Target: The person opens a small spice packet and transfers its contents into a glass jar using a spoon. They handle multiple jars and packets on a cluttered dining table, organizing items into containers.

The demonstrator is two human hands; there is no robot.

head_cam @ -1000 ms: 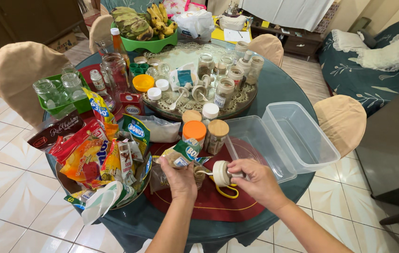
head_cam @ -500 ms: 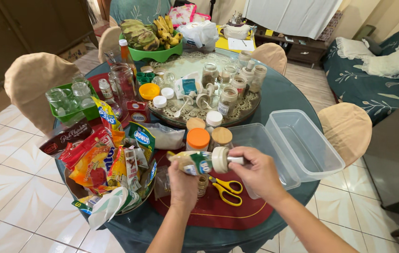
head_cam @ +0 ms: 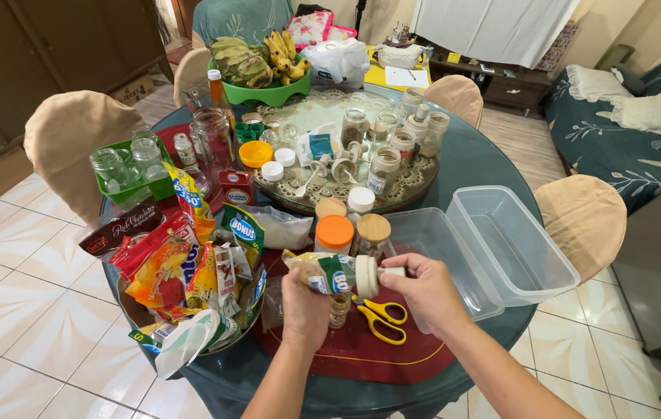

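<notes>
Now the left hand point(head_cam: 305, 299) closes around a small sachet point(head_cam: 322, 271), and the right hand point(head_cam: 422, 289) grips a cream funnel point(head_cam: 367, 275) pressed against the sachet's end, above the red mat point(head_cam: 346, 341). Yellow scissors point(head_cam: 383, 318) lie just below at 6 o'clock. An orange-lidded jar point(head_cam: 335, 233) stands at 12 o'clock, clear plastic boxes point(head_cam: 501, 248) at 2 o'clock, a snack basket point(head_cam: 183, 287) at 9 o'clock on the surface point(head_cam: 470, 155).

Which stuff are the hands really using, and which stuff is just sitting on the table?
In use:
left hand gripping a small sachet
right hand holding a cream lid against the sachet
little jar under the hands

Just lying about:
yellow scissors
orange-lidded jar
clear plastic tub
snack packets
bananas
</notes>
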